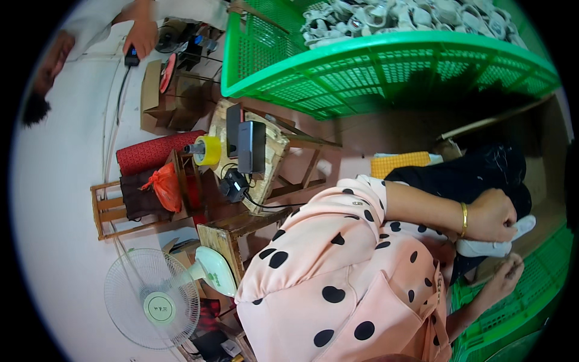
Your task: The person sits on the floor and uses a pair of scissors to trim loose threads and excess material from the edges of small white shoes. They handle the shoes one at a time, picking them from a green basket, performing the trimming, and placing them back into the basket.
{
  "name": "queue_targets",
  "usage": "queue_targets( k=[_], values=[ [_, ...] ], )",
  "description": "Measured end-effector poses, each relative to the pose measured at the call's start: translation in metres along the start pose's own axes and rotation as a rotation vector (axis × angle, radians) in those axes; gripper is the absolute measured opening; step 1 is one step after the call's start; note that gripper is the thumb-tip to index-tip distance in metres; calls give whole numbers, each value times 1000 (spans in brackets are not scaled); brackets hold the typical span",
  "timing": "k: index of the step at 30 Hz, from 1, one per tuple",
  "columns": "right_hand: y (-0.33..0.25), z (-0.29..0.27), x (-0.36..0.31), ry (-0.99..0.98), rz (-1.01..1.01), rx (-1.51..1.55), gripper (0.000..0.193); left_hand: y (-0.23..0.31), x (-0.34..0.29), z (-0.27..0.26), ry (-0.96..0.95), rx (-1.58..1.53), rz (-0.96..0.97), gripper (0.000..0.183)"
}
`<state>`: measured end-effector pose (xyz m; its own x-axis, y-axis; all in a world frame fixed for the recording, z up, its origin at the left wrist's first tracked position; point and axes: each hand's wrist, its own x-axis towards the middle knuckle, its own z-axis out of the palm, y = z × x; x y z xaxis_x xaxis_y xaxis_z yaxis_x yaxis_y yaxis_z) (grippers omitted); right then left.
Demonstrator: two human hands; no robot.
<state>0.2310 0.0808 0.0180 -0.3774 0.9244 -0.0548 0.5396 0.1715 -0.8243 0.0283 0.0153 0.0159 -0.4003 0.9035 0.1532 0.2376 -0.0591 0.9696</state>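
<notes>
Nearest the camera is the blouse (pixel 313 277), pink with black spots, its sleeve ending at the elbow so that the forearm is bare. The left hand (pixel 491 216), with a bracelet (pixel 464 218) at the wrist, is curled into a fist on a white shoe (pixel 482 248), seemingly pinching its upper side, though the fingertips are hidden. The right hand (pixel 505 279) lies just beyond the shoe's lower edge, fingers bent toward it; whether it grips or merely steadies, I cannot tell. The shoe is out in front of the body, beside the dark trousers (pixel 464 175), probably because both hands meet comfortably there. Under the right forearm is a green basket (pixel 525 301), while a larger crate (pixel 362 48) stands ahead, heaped with white footwear (pixel 416 18); its high rim likely stops the pile from spilling. On a rough stool (pixel 271 157), a dark slab (pixel 252 146), yellow tape (pixel 208 152) and a black device (pixel 234 186) sit together, perhaps to be within reach. A cable (pixel 277 206) leads from the device toward the blouse. The fan (pixel 160 308) is apparently raised on its own support to blow at seat height.
</notes>
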Motion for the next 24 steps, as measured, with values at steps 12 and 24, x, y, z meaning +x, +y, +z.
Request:
queue_targets(
  k=[12, 24],
  values=[
    [-22, 32, -10, -190, -119, -135, 11, -2, -9, -17, -53, 35, 17, 23],
    [-37, 19, 10, 243, -155, -21, 15, 8, 23, -47, -46, -256, -303, 16]
  ],
)
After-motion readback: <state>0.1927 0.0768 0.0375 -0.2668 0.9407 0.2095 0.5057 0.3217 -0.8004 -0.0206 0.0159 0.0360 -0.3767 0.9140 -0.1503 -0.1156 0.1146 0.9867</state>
